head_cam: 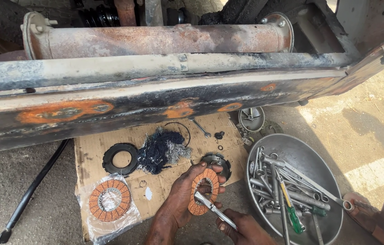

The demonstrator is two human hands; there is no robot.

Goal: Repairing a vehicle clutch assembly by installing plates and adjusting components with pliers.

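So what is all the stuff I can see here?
Orange ringed friction disc: one, orange, held in the left hand.
Orange disc in clear plastic wrap: one, orange, left on the cardboard.
Black rubber ring: one, black, on the cardboard.
Dark blue rag bundle: one, blue and grey, middle of the cardboard.
Flat brown cardboard sheet: one, brown, on the ground.
Small steel spanner: one, silver, top of the cardboard.
Round metal bowl: one, grey, at right, full of spanners.
Green-handled screwdriver: one, in the bowl.
Rusty vehicle frame: one, black and orange, across the top.
Left hand: holds the disc.
Right hand: holds silver pliers.
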